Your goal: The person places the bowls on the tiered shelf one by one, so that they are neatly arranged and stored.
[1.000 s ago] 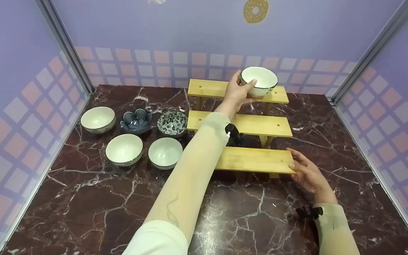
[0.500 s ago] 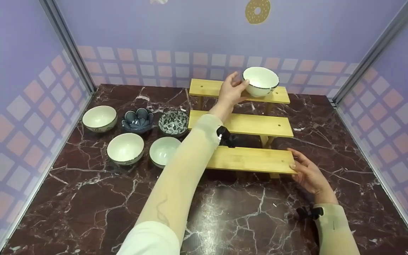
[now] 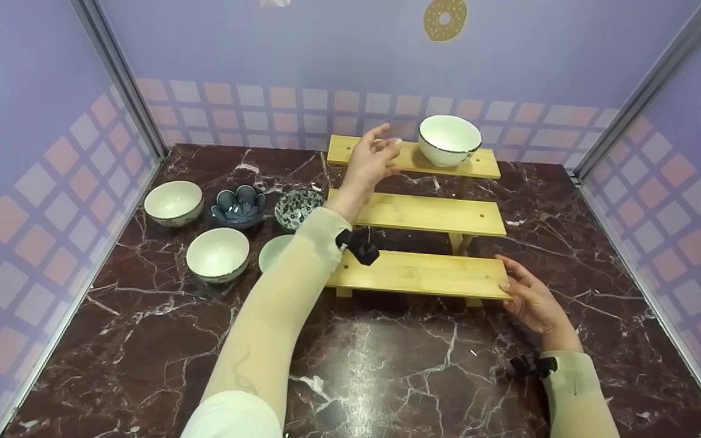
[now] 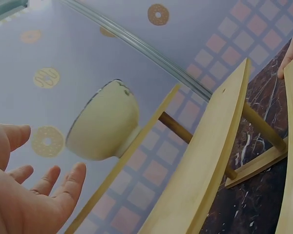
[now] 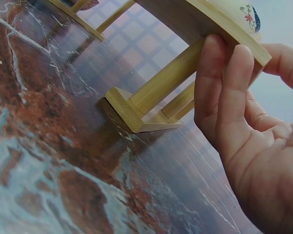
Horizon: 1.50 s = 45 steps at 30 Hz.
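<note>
A white bowl with a dark rim [image 3: 449, 141] stands upright on the top tier of a three-tier wooden shelf [image 3: 423, 213], toward its right end. Just left of that bowl is my left hand [image 3: 370, 159], fingers loosely bent and nothing in them. The left wrist view shows a gap between the fingers [image 4: 71, 187] and the bowl [image 4: 107, 122]. My right hand [image 3: 534, 301] grips the right end of the lowest tier; in the right wrist view its fingertips [image 5: 239, 61] lie against the board's edge [image 5: 234, 36], with the thumb on the other side.
Left of the shelf are several bowls on the dark marbled table [image 3: 143, 340]: two pale ones [image 3: 174, 204] [image 3: 218, 255], a blue petal-shaped one [image 3: 238, 208], a black-and-white patterned one [image 3: 297, 210], and a pale green one [image 3: 271, 250] partly behind my left forearm. Purple walls enclose the table.
My left hand has let go of the white bowl on the top tier and drawn back to the left. The right hand keeps its hold on the lowest tier.
</note>
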Motion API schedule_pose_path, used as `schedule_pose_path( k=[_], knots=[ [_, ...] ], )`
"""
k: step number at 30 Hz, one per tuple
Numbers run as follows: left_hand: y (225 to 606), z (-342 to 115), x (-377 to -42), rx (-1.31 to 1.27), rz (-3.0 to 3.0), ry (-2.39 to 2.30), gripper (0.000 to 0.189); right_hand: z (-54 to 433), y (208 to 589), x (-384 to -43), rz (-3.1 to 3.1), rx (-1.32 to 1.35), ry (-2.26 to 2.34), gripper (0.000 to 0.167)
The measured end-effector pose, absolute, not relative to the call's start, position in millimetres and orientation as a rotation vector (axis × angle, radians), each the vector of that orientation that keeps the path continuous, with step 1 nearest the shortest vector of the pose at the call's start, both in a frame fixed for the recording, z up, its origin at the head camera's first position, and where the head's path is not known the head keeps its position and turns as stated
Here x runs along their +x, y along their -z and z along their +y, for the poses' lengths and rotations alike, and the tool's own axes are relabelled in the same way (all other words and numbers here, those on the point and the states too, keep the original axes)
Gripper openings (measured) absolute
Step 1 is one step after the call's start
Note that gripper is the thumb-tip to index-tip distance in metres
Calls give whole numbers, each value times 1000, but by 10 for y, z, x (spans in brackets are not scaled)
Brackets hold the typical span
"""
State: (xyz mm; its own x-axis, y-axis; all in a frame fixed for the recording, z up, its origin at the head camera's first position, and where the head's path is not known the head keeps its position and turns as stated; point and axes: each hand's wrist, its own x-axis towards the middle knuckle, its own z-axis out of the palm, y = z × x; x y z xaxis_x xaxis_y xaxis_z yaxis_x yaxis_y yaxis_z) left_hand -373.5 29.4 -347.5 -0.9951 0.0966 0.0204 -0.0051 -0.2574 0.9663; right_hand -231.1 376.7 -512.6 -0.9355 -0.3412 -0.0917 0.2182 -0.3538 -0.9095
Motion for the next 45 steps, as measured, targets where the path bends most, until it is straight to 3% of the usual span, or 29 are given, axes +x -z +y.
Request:
schedule_pose_path(
  k=[23, 45],
  knots=[
    [3583, -873, -3051, 342, 2043, -2307, 62, 3762, 5133, -2318, 1528, -193, 2320, 51],
    [3966, -2121, -2509, 191, 2509, -1949, 62, 3785, 5138, -2314, 1560, -171, 2309, 50]
  ],
)
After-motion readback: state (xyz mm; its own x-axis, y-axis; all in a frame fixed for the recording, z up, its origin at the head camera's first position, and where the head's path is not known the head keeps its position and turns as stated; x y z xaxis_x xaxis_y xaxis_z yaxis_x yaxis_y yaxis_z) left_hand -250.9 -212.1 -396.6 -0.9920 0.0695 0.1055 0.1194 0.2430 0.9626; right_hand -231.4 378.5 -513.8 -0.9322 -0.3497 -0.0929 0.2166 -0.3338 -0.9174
